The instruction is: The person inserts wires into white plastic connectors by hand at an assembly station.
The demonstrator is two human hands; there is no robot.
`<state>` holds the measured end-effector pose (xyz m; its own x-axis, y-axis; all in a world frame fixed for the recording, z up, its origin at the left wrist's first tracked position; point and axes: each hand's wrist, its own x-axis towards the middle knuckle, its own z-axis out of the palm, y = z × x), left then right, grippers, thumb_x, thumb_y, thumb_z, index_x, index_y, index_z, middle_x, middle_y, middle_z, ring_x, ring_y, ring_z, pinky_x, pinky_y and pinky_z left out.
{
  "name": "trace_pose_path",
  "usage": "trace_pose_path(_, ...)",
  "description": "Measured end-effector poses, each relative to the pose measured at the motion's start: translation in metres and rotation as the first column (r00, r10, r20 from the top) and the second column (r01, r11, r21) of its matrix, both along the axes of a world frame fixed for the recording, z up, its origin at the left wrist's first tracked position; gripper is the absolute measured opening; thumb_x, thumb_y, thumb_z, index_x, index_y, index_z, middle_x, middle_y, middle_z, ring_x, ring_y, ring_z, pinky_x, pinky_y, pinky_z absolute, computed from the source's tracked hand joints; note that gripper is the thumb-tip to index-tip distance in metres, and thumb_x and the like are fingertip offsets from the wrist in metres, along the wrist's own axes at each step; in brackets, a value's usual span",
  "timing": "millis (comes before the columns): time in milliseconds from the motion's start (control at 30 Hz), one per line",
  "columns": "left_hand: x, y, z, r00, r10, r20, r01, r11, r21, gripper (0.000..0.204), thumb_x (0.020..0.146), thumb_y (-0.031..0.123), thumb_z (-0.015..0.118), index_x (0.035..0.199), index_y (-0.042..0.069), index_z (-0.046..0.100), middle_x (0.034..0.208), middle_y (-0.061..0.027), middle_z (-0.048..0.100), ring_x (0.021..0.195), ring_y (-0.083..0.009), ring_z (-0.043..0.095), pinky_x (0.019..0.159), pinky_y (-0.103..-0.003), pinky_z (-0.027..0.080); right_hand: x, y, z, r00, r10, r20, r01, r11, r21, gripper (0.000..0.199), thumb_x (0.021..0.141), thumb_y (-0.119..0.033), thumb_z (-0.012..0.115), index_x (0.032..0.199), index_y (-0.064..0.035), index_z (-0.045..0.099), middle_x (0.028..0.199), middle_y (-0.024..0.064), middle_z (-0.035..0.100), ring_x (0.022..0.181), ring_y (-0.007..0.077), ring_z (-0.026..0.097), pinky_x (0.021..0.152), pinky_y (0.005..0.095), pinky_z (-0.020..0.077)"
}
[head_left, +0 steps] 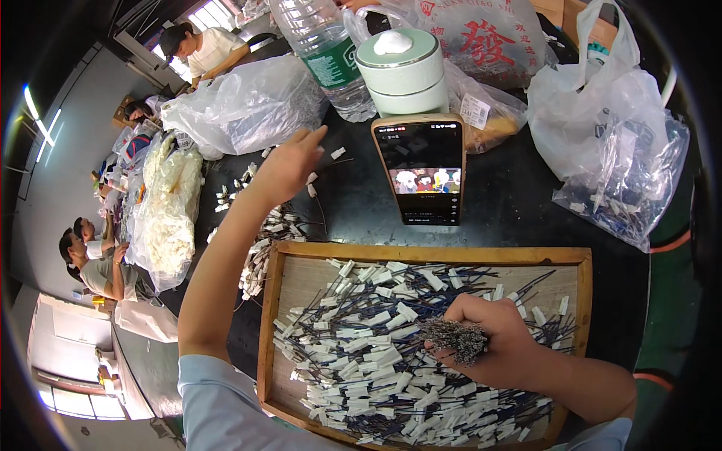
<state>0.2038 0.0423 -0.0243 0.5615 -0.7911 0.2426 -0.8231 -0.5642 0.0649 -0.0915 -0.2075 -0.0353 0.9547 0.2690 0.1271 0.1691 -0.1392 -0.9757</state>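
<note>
My right hand [500,338] is closed round a thick bundle of thin wires [455,340], their greyish ends facing up. It is above a wooden-framed tray [429,253] heaped with white plastic connectors [361,353] on dark wire leads. My left hand [289,165] is stretched out past the tray's far left corner, fingers extended, with nothing visible in them. Just right of its fingers, a single white connector [338,152] with a short lead lies on the black table. Beneath my left forearm is a looser pile of white connectors [263,259], partly hidden.
Behind the tray a phone [421,173] leans on a pale green lidded cup [402,71]. Beside that is a large water bottle [323,60]. Plastic bags [624,135] are at right, another clear bag [244,105] at far left. Several people sit along the table's left side.
</note>
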Motion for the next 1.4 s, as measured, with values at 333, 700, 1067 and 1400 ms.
trace_pose_path(333,-0.009,0.018,0.013,0.994,0.084,-0.064,-0.073,0.984,0.160,0.013,0.089,0.014,0.051,0.087,0.002,0.050,0.076,-0.0172,0.058,0.077,-0.0368,0.058,0.066,-0.042,0.044,0.001,-0.002,-0.002,1.000,0.011,-0.011,-0.011,1.000,-0.012,0.027,0.071,-0.010,0.075,0.085,-0.0065,0.052,0.068,0.0066,0.061,0.059,0.0251,0.062,0.052,0.0300,0.0439)
trace_pose_path(700,0.001,0.008,0.002,0.933,0.233,-0.274,-0.131,0.930,0.344,0.025,0.088,0.025,0.054,0.090,0.001,0.050,0.074,-0.0208,0.059,0.072,-0.0385,0.058,0.064,-0.044,0.043,0.000,-0.001,-0.001,1.000,0.017,-0.019,-0.018,0.999,-0.030,0.026,0.072,-0.011,0.074,0.085,-0.0068,0.052,0.067,0.0067,0.060,0.058,0.0259,0.061,0.052,0.0308,0.0434)
trace_pose_path(1067,-0.022,0.013,0.029,0.744,0.257,-0.617,-0.111,0.958,0.265,0.016,0.086,0.015,0.043,0.088,0.000,0.046,0.064,-0.0131,0.051,0.058,-0.0273,0.055,0.058,-0.039,0.044,0.001,-0.003,0.002,0.999,0.024,-0.045,-0.025,0.999,-0.031,0.025,0.072,-0.013,0.074,0.084,-0.0053,0.053,0.065,0.0080,0.061,0.056,0.0255,0.061,0.051,0.0307,0.0438)
trace_pose_path(1400,-0.046,0.034,0.015,0.997,-0.069,-0.042,0.077,0.965,0.250,0.025,0.082,0.015,0.063,0.106,0.009,0.059,0.069,-0.0072,0.063,0.058,-0.0288,0.060,0.053,-0.038,0.046,0.002,-0.003,0.003,0.998,0.040,-0.058,-0.042,0.998,-0.041,0.025,0.072,-0.014,0.074,0.084,-0.0055,0.054,0.065,0.0070,0.061,0.056,0.0238,0.061,0.051,0.0301,0.0436)
